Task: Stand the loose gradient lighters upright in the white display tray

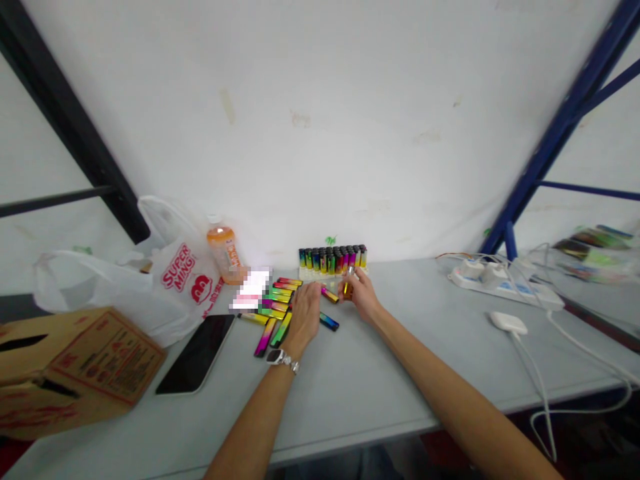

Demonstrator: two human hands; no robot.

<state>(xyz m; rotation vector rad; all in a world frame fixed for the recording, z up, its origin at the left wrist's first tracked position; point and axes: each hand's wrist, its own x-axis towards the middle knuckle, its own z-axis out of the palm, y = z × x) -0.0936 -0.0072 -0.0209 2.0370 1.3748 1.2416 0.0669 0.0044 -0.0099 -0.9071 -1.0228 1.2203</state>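
My right hand is closed around a gold-yellow lighter, held upright just in front of a rack. My left hand, with a watch on the wrist, lies low over the table among loose lighters, fingers stretched forward; its fingertips are partly hidden. A magenta and yellow lighter lies between the two hands, and a blue-green lighter lies right of my left palm. Several more colourful lighters are spread left of that hand. Behind, many lighters stand upright in rows in the pale rack.
Left on the table are a cardboard box, a plastic bag, a black-screened tablet, an orange bottle and a blurred white item. Right are a power strip, a white charger and cables. A wall stands behind.
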